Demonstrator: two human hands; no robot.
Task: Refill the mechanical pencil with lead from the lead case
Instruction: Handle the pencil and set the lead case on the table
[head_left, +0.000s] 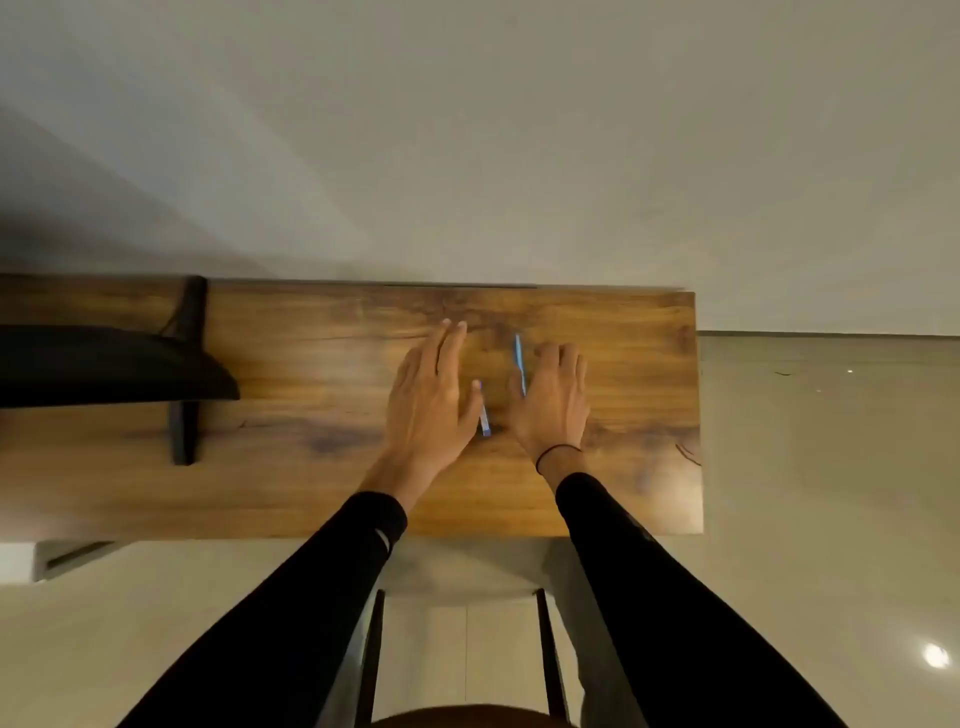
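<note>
Since both blue pieces lie mid-frame on the desk (322, 364), long axes running top-to-bottom — longer stick (519, 364) touching my right hand (553, 400), shorter one (484, 415) at my left hand (431, 395) thumb — both palms flat, gripping nothing; can't tell pencil from case.

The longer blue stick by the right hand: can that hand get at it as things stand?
Probably yes. The longer blue stick lies on the wooden table right beside the right hand, at its thumb side, with nothing over it.
</note>
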